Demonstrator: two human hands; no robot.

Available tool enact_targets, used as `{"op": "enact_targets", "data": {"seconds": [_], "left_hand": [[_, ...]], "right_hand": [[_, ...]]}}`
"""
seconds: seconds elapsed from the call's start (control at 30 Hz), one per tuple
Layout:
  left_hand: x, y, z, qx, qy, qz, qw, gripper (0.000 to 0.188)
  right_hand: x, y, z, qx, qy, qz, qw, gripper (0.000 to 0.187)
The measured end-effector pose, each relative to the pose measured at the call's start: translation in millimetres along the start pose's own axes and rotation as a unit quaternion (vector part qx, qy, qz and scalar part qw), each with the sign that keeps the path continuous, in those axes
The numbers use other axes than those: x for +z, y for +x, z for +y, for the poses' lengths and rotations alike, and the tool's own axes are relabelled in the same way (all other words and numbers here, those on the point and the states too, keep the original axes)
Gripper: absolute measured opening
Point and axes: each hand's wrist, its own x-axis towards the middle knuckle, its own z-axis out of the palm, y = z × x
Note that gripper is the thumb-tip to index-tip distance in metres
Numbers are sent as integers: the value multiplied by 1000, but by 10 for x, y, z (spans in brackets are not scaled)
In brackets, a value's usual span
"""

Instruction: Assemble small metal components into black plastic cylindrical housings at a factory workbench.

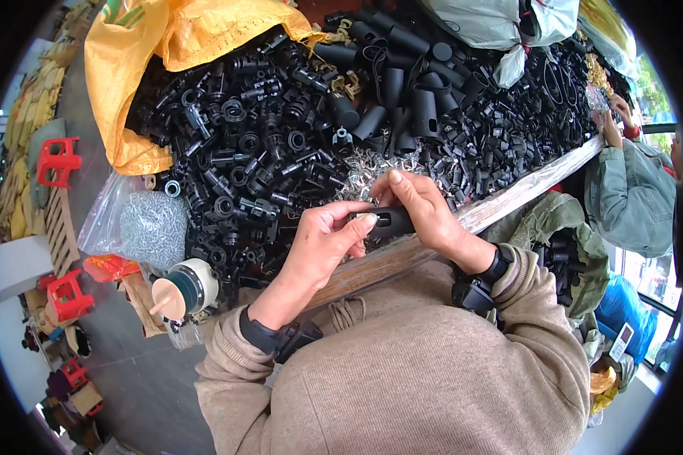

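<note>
Close to the table's near edge, a short black plastic tube (pixel 397 222) with an oblong slot lies between my two hands. My left hand (pixel 325 241) grips its left end, thumb pressed on top by the slot. My right hand (pixel 426 214) is closed around the right end, with its thumb pointing up. Just beyond my fingers is a pile of small shiny metal clips (pixel 372 168). Larger black tubes (pixel 423 114) lie behind that pile. Whatever sits inside the held tube is hidden.
Black ring-shaped fittings (pixel 269 129) are heaped at left, beside a yellow woven sack (pixel 121 98). A bag of small metal parts (pixel 153 227) and a wooden-capped spool (pixel 186 290) stand at the left corner. A wooden rail (pixel 520 182) edges the table. Another person (pixel 636 189) works at right.
</note>
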Motion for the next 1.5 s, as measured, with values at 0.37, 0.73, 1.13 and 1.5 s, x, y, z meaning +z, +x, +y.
{"op": "enact_targets", "data": {"seconds": [0.37,0.73,1.13,1.5], "left_hand": [[12,25,-74,-13,-36,4,999,43],[113,-47,-70,20,20,10,1000,47],[-160,354,-37,368,767,130,509,25],[-294,41,200,429,501,173,732,20]], "right_hand": [[48,-60,-15,-308,20,-123,943,63],[-756,-721,-263,-119,-279,191,934,28],[-1352,-1456,-68,-66,-547,294,781,18],[-332,12,275,-223,-540,-17,811,8]]}}
